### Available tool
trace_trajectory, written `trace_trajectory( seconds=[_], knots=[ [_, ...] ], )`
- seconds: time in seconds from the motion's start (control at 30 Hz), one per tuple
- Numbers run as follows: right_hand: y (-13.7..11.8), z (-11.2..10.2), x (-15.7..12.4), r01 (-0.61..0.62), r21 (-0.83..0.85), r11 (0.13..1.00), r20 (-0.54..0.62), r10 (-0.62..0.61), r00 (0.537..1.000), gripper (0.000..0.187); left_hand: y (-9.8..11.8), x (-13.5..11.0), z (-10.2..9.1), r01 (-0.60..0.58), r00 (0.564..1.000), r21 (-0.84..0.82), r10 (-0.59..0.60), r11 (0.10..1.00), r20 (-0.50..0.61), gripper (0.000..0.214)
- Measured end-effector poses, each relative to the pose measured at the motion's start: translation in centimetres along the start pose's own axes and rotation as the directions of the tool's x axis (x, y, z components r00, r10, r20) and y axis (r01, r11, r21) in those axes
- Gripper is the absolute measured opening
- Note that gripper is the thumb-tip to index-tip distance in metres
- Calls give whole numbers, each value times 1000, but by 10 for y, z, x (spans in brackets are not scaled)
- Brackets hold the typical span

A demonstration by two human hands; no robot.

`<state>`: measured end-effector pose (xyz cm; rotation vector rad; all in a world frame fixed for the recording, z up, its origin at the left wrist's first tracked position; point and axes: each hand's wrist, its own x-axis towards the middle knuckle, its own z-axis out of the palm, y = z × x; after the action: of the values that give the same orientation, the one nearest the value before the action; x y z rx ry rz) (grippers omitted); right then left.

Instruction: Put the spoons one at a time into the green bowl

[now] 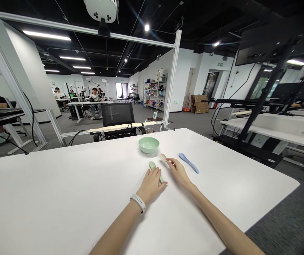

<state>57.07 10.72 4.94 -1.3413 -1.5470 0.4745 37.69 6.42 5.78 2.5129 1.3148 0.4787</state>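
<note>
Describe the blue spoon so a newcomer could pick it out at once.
On the white table, find the green bowl near the far edge. Right of it, past the right hand, lies the blue spoon. Its colour and being untouched set it apart from the green spoon and beige spoon.

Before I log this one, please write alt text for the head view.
A person's left hand covers part of a green spoon and the right hand touches a beige spoon on a white table. A green bowl stands beyond them; a blue spoon lies to the right.
</note>
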Motion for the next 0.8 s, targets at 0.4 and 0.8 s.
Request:
trace_trajectory(
  seconds=[0.4, 0.8],
  knots=[
    [-5, 34, -24, -67, -117, 991, 42, 72, 996, 39, -45, -83, -34, 112, 994, 3, -112, 994, 0, 70],
    [-2, 36, -30, -39, -205, 978, 46, 49, 998, 38, -50, -95, -37, 117, 993, -22, -117, 993, 5, 74]
  ],
)
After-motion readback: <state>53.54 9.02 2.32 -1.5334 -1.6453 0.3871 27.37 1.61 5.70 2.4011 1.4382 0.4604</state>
